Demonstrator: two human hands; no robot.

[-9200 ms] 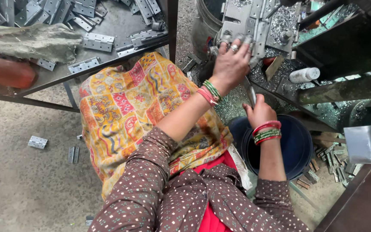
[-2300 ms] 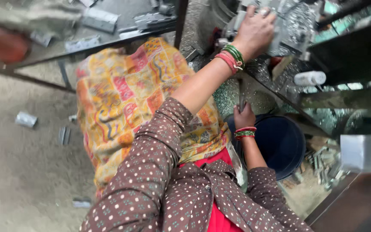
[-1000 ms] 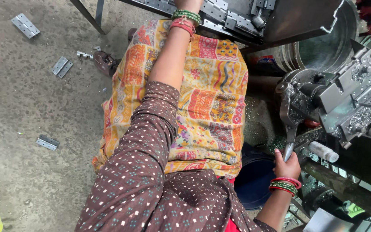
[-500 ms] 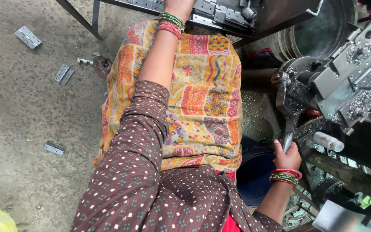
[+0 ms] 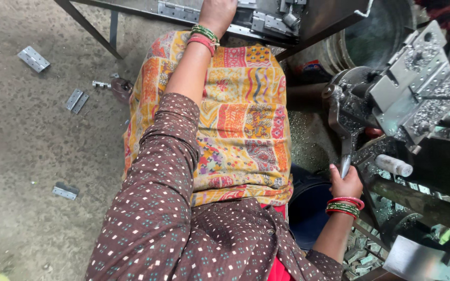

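Right hand [image 5: 346, 183] still clenched on the machine lever [image 5: 344, 139]; left hand [image 5: 215, 11], as before, among tray hinges [image 5: 175, 10] (grip hidden).

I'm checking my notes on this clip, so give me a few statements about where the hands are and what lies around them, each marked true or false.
1. The right hand grips the metal lever of the machine. True.
2. The left hand rests on the patterned cloth. False: it reaches up to the tray of hinges on the metal table; the patterned cloth lies over the lap.
3. Loose hinges lie on the concrete floor. True.
4. Both wrists are bare. False: each wears red and green bangles.
5. A red bucket sits under the right hand. False: the bucket is dark blue.
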